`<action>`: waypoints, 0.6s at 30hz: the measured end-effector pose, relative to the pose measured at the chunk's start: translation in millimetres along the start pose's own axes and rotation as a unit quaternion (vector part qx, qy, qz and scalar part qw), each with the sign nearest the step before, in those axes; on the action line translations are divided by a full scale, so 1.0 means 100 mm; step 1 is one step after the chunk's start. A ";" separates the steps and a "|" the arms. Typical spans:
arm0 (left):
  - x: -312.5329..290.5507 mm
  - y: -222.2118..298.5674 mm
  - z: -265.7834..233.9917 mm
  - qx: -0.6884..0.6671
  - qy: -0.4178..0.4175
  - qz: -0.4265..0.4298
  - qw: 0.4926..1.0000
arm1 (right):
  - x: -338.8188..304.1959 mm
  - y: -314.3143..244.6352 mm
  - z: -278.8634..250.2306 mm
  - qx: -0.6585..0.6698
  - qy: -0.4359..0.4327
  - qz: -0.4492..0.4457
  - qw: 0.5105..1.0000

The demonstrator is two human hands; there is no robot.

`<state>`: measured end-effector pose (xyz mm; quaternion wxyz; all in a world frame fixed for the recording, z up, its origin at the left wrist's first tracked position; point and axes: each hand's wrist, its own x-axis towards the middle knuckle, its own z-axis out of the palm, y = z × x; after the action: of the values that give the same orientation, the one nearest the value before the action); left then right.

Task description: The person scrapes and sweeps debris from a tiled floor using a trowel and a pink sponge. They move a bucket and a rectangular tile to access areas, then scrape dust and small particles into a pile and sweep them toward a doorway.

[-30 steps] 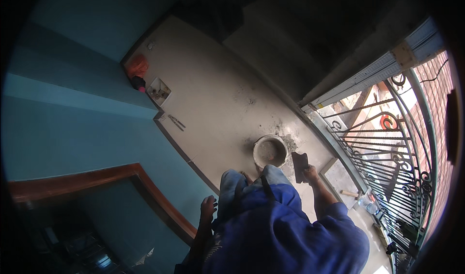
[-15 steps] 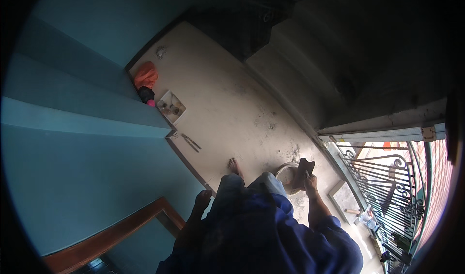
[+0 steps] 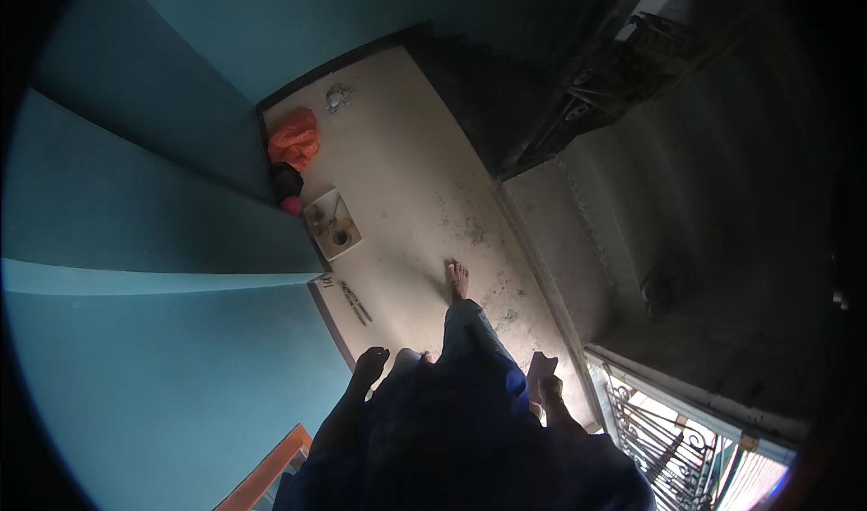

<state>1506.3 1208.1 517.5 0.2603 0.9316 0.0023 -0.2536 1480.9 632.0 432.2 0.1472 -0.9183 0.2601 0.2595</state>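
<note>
My right hand (image 3: 550, 390) hangs low beside my right hip, its fingers closed round a flat trowel (image 3: 542, 366) with a notched end. On the other side, my left hand (image 3: 370, 365) is held out past my left knee, over the floor near the blue wall. It shows as a dark outline, so its finger position is unclear, and no object shows in it. My bare foot (image 3: 460, 282) is on the pale floor ahead of me.
A white tray (image 3: 354, 245) with small containers and tools stands by the wall. Long-handled cutters (image 3: 356, 303) lie nearer. Beyond are an orange bag (image 3: 295, 139), a black bundle (image 3: 286, 181) and debris (image 3: 338, 97). Steps (image 3: 632, 213) rise at right, above a metal gate (image 3: 673, 448).
I have moved forward, one foot out ahead. The round basin beside the trowel has left view. The trowel has swung lower beside me, still in my right hand.
</note>
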 end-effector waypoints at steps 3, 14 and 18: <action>0.29 0.30 -0.21 -0.203 -0.018 -0.171 0.964 | 1.02 -0.84 -0.66 -0.379 0.017 -0.364 0.851; 1.61 0.63 -0.85 -0.337 0.061 -0.278 0.897 | 3.11 -5.71 -2.61 0.199 -0.113 -0.229 0.946; 2.00 0.60 -1.21 -0.405 -0.022 -0.344 0.847 | 3.42 -6.50 -2.10 0.029 0.016 -0.390 0.920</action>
<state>1745.8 1189.8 540.8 0.5102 0.6773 0.4196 -0.3239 2174.0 943.5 503.5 0.2588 -0.9465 -0.1091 0.1591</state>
